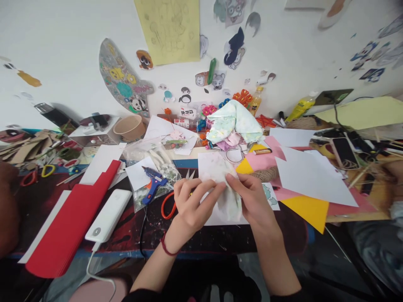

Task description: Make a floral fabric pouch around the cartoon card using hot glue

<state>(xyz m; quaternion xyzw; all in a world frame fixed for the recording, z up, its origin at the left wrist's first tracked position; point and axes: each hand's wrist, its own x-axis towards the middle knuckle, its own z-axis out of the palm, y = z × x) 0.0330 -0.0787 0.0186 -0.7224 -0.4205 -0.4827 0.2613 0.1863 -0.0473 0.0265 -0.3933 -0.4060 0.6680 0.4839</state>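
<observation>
A pale fabric piece [231,203] with faint green and pink tints is held over a sheet of white paper [206,163]. My left hand [197,203] pinches its upper left part between thumb and fingers. From the other side, my right hand [250,195] grips the same fabric, with the thumb on top near the left fingertips. Its lower end hangs between the two hands. Left of my left hand lie orange-handled scissors [168,205], partly hidden by that hand. A blue hot glue gun [155,184] rests beyond them on a clear plastic bag.
Red paper strips [71,214] and a white power bank [108,216] with a cable lie at left. Behind my hands is a heap of patterned pale green fabric [234,121]. White sheets [315,172] and yellow paper [308,207] cover the right side. Other people sit at both edges.
</observation>
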